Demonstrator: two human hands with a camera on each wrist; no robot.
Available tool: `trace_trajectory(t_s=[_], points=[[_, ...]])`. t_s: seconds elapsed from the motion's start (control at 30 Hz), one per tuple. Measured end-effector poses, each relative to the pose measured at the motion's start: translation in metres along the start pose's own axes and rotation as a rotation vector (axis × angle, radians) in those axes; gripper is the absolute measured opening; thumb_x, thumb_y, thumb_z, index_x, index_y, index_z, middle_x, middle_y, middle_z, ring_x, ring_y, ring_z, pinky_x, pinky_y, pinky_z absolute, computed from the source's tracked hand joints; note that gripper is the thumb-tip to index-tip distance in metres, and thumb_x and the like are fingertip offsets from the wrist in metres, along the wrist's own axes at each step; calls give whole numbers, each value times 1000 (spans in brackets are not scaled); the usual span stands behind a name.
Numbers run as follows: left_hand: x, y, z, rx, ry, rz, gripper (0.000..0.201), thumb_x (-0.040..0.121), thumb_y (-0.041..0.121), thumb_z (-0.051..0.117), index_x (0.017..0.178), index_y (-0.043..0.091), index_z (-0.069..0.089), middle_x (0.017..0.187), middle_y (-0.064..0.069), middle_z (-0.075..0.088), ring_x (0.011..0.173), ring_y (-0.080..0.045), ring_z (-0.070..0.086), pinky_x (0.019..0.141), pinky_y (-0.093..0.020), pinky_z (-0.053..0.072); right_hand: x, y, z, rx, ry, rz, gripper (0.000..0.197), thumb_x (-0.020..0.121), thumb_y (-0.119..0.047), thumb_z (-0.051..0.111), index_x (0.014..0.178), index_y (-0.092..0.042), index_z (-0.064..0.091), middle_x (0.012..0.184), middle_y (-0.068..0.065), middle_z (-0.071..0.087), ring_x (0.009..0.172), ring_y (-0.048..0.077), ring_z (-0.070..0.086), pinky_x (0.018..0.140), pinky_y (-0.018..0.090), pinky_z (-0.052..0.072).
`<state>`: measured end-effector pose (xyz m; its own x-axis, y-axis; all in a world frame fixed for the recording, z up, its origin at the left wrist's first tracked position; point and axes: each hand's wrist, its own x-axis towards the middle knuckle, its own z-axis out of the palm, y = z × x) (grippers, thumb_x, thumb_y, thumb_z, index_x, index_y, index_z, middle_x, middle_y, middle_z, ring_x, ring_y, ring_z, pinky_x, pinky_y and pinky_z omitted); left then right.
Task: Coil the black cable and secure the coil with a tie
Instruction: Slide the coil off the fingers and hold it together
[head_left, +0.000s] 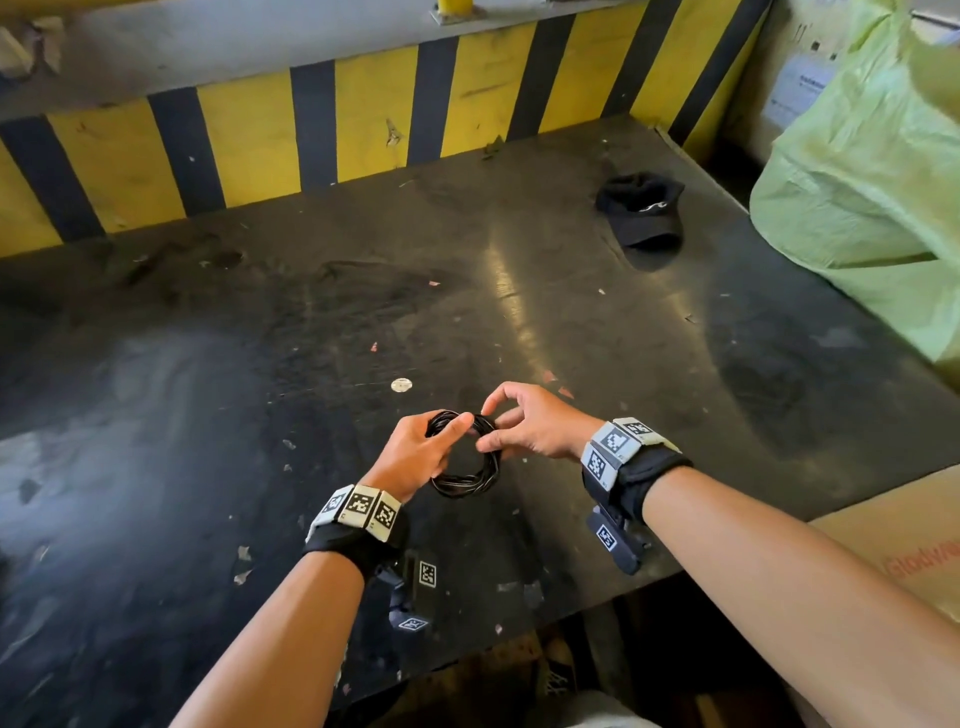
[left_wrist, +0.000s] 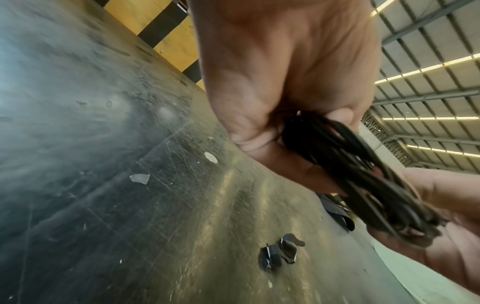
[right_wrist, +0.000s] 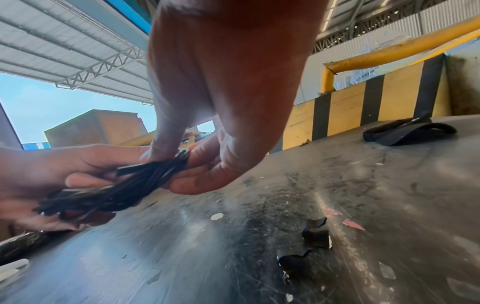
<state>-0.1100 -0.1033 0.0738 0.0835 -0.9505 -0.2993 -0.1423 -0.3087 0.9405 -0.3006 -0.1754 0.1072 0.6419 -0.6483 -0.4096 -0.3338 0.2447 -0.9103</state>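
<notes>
Pinching glossy round black cable coil (head_left: 464, 470) above scuffed table (head_left: 208, 364): left hand (head_left: 415, 452), right hand (head_left: 535, 423) fingers.

My head camera looks down on the surface (head_left: 260, 364) from above. Both wrist cameras sit low and close, angled up toward the roof, facing each other across the coil (left_wrist: 363, 174).

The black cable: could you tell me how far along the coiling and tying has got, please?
Coiling looks done: the black cable is wound into a compact ring held above the table. In hand: the left hand grips one side of the coil while the right hand pinches the far side, where a flat black strip shows. Whether that tie is fastened cannot be told, so securing remains.
</notes>
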Motion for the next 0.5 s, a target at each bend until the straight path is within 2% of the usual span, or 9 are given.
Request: trace_trajectory(t_s=[0.13,0.23,0.33,0.43,0.5], points=[[1,-1,4,11,11,1,25,100,30,62,86,11,70,58,-2,38,46,-13,32,40,-24,27,5,7,-4,46,-9,29,35,87,2,75,111,-7,51,91,12,75,64,8,74,56,19,56],[3,-1,6,12,17,5,25,100,30,62,81,15,67,56,0,37,46,-13,30,40,-25,26,10,15,-7,117,-24,56,35,88,-1,75,116,-5,54,91,8,75,73,10,75,66,25,61],[6,-3,6,63,23,16,25,100,33,62,84,15,70,54,4,42,45,-11,35,41,-24,30,11,21,-9,201,-52,110,40,90,-7,75,125,-4,56,91,6,76,79,15,75,73,30,62],[11,-5,4,96,50,11,26,99,34,63,87,13,71,51,7,45,43,-10,37,41,-24,32,16,26,-16,176,-16,174,36,93,-30,72,121,-10,61,96,8,75,84,20,72,78,35,59],[14,-8,2,110,66,-3,27,99,36,63,85,14,72,49,9,44,43,-10,36,41,-24,32,26,30,-28,130,124,203,37,97,-44,62,115,-11,64,97,9,75,83,23,69,79,39,57]])
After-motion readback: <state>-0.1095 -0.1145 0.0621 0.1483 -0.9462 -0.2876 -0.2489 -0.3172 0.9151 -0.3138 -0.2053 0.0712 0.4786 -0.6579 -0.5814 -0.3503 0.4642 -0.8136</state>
